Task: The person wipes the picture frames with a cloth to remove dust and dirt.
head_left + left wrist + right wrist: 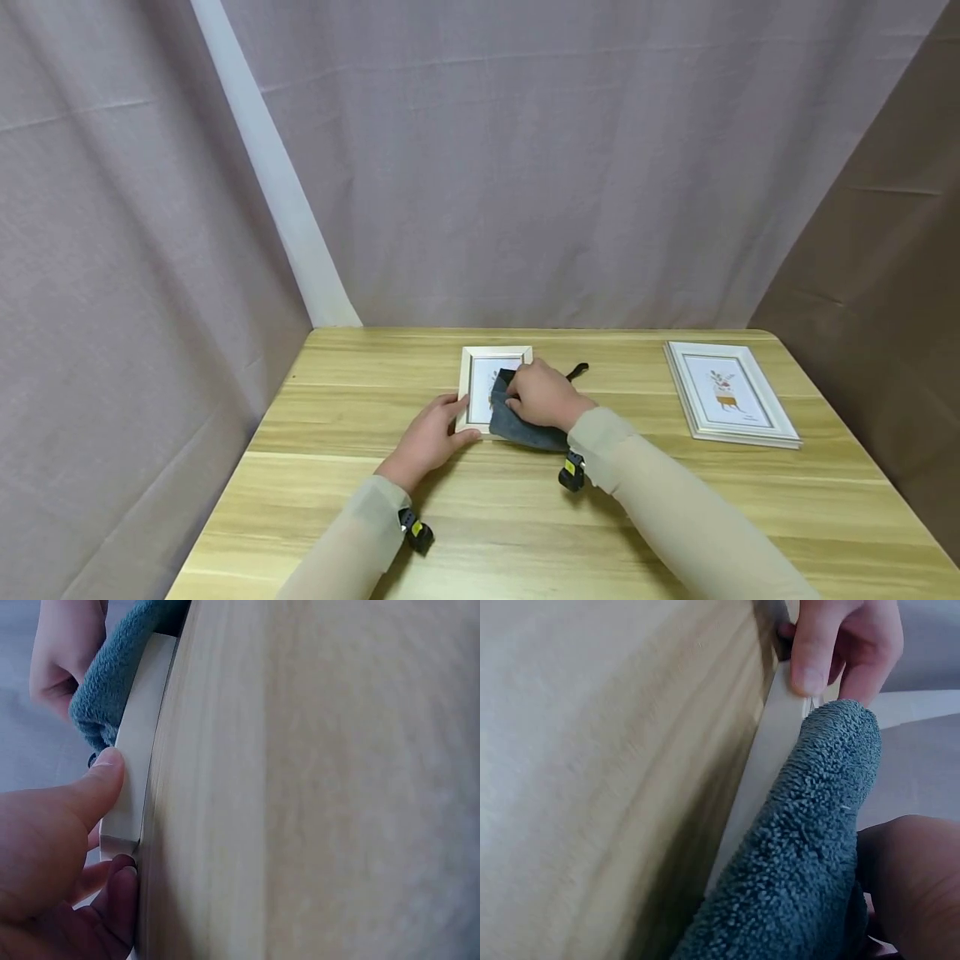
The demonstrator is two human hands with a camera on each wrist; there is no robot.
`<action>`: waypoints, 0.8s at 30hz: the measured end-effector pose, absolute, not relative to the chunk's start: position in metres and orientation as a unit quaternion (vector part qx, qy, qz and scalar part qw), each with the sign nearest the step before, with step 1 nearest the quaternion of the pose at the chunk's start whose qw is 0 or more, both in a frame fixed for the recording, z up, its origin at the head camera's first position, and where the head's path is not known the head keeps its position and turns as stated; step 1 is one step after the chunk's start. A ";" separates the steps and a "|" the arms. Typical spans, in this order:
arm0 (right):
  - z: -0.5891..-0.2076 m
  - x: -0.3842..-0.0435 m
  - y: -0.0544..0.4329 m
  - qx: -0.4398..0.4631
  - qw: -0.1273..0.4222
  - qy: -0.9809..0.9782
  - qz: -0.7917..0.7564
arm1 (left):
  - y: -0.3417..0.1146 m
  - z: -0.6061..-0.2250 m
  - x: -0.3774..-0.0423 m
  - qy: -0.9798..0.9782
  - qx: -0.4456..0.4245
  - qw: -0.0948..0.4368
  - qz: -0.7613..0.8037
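Note:
A small picture frame (464,383) with a cream border and a plant print lies flat on the wooden table (360,375). My left hand (429,435) holds its near left corner, the thumb along the near edge and the fingers at the left side. In my right hand (546,395) is a bunched blue-grey fluffy cloth (525,429), laid over the right part of the frame and hiding some of the print. The left wrist view shows the cloth (112,675) hanging over the near edge of the frame (139,757). A black loop (577,372) sticks out beyond the right hand.
At the right of the table rests a stack of white picture frames (678,392), the top one with a print of flowers in an orange pot. Grey curtains (525,183) stand behind and at the left, with a brown one (885,292) at the right.

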State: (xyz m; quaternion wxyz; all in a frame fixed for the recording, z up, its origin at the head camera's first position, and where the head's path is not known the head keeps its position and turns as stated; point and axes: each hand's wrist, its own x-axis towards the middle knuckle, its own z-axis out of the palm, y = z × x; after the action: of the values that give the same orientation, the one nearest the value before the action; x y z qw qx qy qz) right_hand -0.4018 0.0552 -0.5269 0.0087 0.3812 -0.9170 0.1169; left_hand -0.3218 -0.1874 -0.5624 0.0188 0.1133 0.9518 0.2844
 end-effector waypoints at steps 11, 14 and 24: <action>-0.532 -0.389 0.063 0.423 0.024 -0.893 0.150 | -0.188 -0.565 -0.322 0.952 0.117 0.012 0.284; -0.533 -0.385 0.064 0.428 0.020 -0.890 0.159 | -0.187 -0.564 -0.322 0.951 0.117 0.014 0.286; -0.530 -0.370 0.063 0.442 0.028 -0.884 0.146 | -0.187 -0.563 -0.320 0.950 0.126 0.009 0.285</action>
State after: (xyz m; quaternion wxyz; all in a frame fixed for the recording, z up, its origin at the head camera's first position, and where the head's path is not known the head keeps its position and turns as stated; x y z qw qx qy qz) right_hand -0.3699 0.0629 -0.5303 0.0276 0.4424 -0.8844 0.1462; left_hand -0.3201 -0.1871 -0.5628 0.0086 0.1265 0.9501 0.2849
